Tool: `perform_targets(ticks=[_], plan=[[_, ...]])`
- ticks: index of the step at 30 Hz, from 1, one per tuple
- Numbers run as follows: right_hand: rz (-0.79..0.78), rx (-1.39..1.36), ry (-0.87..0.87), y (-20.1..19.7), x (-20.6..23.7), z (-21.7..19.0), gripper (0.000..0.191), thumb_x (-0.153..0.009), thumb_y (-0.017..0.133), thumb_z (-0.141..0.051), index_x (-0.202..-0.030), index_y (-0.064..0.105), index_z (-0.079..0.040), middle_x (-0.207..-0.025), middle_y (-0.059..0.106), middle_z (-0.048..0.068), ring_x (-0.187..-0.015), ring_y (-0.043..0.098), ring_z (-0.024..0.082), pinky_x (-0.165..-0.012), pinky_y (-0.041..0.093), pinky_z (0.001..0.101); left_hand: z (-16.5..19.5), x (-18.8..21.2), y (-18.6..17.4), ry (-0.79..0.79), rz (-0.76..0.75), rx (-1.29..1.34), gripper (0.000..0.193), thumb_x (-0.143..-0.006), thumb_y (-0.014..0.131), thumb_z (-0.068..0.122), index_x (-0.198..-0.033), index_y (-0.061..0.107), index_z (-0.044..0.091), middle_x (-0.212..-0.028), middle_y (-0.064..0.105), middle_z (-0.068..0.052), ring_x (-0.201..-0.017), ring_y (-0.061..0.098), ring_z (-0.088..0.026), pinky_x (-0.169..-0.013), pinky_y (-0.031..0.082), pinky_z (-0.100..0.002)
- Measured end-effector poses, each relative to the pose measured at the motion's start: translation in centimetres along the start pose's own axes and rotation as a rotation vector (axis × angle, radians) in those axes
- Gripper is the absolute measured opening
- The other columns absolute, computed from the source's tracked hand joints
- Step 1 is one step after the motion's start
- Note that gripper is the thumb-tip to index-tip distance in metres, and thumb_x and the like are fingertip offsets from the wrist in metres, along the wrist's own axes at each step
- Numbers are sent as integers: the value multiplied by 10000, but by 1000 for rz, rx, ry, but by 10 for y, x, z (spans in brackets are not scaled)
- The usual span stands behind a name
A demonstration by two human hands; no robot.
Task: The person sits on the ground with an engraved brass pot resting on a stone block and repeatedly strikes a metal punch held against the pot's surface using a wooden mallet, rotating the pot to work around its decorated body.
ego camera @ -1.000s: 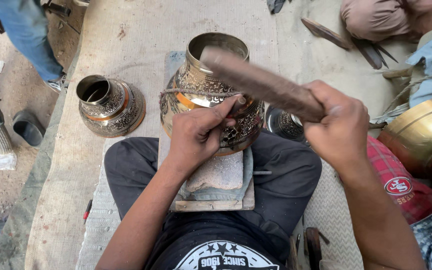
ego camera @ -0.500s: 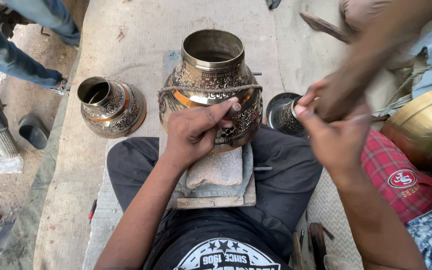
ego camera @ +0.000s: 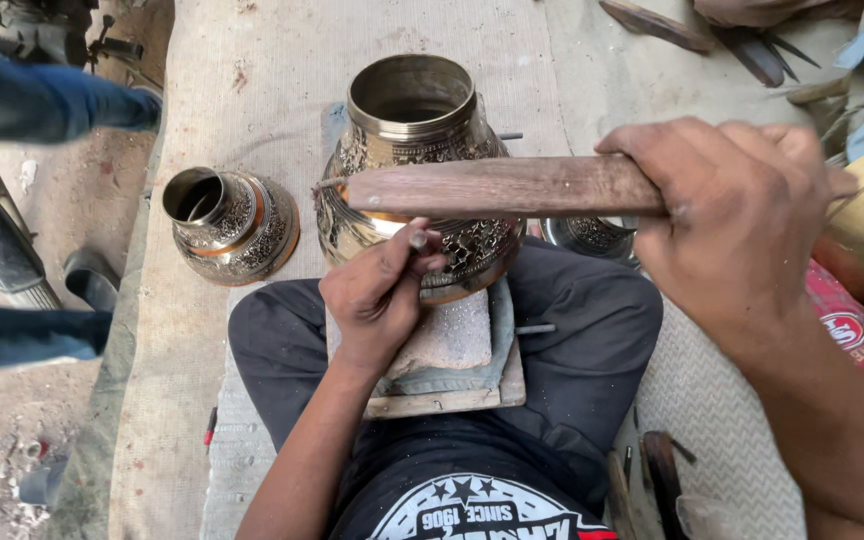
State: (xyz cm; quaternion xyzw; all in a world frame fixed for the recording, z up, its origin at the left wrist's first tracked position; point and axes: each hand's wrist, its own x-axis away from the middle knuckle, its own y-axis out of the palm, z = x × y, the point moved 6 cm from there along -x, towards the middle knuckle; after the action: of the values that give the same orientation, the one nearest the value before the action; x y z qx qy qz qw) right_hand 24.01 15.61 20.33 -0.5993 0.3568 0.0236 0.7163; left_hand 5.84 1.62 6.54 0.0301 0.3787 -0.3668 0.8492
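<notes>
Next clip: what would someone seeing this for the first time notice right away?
The ornate brass pot at centre, resting on a pad on the seated person's lap. The right hand holds a flat wooden stick level across it, above the left hand, which pinches a small metal punch against the pot's wall. A smaller engraved vessel stands to the left.

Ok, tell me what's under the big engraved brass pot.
The big brass pot rests on a grey pad over folded cloth on a wooden board, across the person's lap. The left hand covers part of the pad; the pot's base and contact spot are hidden.
</notes>
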Motion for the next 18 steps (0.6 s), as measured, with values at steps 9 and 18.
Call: perform_targets(ticks=[9,18], plan=[[-48,-970,267,30,-22,-1,242,-900,703,-147,-1121,616,-198,-884,649,-80,-811,627,118,-731,473,350,-5,1,-9,52,-30,-4,410,-909,651,-196,-1265,667,6,-1006,770,-73,-901,791,-143,-840,619,-235],[82,-38,-246,32,-9,-43,246,-894,779,-82,-1104,708,-187,-937,721,-46,-774,639,174,-778,410,410,-8,7,-17,149,67,-149,313,-786,646,-139,-1056,713,6,-903,735,-110,-853,723,-205,-856,558,-314]])
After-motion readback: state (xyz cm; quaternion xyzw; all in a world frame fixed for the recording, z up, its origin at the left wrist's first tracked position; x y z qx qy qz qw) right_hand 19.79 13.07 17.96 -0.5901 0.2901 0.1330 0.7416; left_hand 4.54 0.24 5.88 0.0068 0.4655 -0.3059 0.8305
